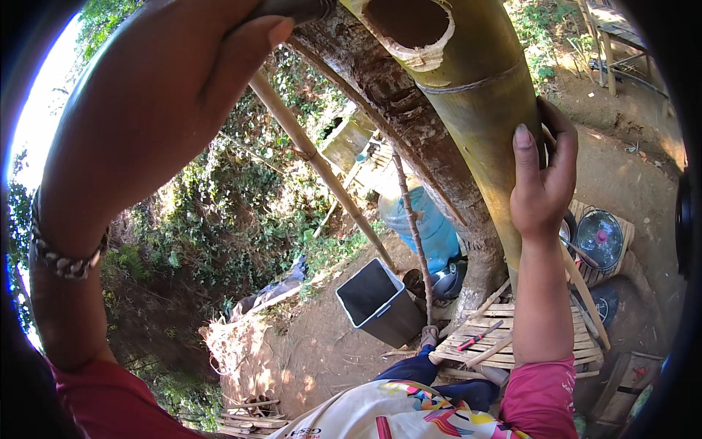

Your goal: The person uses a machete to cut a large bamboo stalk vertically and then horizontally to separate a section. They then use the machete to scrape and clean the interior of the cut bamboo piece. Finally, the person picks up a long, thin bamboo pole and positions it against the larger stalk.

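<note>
Yellow-green bamboo culm (479, 102) slants steeply from the frame's upper centre toward lower right; your right hand (545, 172), the nearer, clasps its right side below the cut opening (424, 57). Upper left, your left hand (219, 51) thumbs a dark handle (301, 9); finger closure can't be told.

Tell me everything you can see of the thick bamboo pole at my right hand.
The bamboo pole looks hard, smooth and yellow-green, with a raised ring at one joint. Above that is a large, dark opening with a pale, rough rim. It slants steeply beside a tree trunk, its upper end out of view and its foot hidden. Your right hand holds its right edge.
</note>
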Available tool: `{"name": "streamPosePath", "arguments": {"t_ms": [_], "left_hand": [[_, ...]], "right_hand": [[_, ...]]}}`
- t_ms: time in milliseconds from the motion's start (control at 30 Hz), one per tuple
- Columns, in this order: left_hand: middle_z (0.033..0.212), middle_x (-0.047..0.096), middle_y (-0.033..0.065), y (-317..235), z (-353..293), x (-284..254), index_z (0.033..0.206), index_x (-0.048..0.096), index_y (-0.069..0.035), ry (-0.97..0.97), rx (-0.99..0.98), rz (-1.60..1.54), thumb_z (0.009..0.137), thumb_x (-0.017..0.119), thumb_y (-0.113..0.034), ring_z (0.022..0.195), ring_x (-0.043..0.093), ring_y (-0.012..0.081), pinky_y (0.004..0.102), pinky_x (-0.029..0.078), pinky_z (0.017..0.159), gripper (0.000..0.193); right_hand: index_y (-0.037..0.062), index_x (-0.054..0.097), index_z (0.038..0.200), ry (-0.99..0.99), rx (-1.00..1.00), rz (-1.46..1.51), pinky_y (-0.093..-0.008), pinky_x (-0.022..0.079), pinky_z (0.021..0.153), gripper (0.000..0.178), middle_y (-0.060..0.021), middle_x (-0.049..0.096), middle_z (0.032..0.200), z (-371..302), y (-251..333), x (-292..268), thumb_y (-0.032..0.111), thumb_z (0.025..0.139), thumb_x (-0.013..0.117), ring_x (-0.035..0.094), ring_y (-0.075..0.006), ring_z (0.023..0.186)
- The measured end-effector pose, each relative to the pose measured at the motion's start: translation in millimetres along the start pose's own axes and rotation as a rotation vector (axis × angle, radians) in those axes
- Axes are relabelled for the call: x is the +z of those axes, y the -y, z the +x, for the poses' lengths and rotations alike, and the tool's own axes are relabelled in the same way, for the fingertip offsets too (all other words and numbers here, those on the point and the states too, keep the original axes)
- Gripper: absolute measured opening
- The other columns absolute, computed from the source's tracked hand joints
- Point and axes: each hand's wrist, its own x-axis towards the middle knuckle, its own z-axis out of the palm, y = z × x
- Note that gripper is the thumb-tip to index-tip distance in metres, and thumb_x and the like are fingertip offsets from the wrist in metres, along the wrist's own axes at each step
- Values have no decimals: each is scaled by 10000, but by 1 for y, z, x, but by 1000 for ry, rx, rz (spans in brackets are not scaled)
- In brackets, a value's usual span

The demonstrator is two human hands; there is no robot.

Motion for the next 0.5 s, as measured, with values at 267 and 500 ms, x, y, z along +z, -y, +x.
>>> {"name": "streamPosePath", "arguments": {"t_ms": [267,500], "left_hand": [[741,536,90,-10,-5,-7,1146,633,-26,48,-62,10,1049,529,-319,662,521,205,357,430,642,326],[748,545,102,-14,-1,-10,1127,638,-28,55,7,55,1054,516,-317,674,528,218,366,442,658,322]], "right_hand": [[-31,528,1284,18,16,-25,-367,480,935,435,-150,553,1211,1,3,-3,264,990,655,578,-230,1088],[-29,534,1270,25,20,-81,-394,467,954,456,-170,554,1202,2,5,-5,300,982,662,575,-278,1099]]}}
